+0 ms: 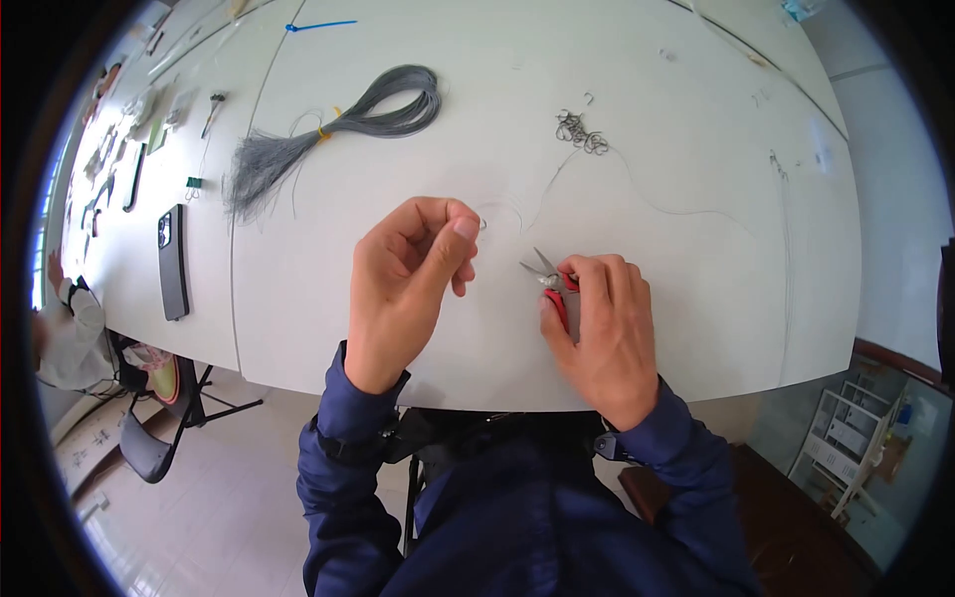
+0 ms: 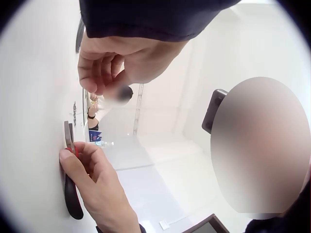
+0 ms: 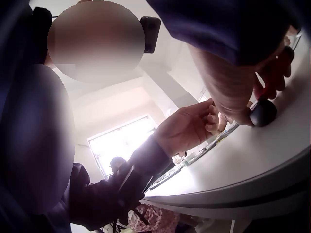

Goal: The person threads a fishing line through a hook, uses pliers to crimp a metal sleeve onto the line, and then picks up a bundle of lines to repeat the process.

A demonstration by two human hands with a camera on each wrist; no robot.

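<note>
My left hand [image 1: 403, 279] is raised over the table, thumb and forefinger pinching a small metal hook [image 1: 483, 224]. A fine line curves off beside it; the fingers hide most of the hook. To the right, my right hand [image 1: 607, 323] grips small pliers [image 1: 547, 279] with red and black handles. Their jaws stand apart and point toward the left hand. In the left wrist view the pliers [image 2: 72, 189] are held close over the tabletop, thumb on the handle. Farther back lies a little heap of dark fish hooks [image 1: 582, 134], with thin line trailing from it.
A bundle of grey line [image 1: 398, 99], tied with yellow, lies at the back left of the white table [image 1: 477, 348]. A blue cable tie [image 1: 323, 26] is behind it. A phone [image 1: 172, 261] and a green clip [image 1: 193, 183] lie left; another person [image 1: 75, 338] sits there.
</note>
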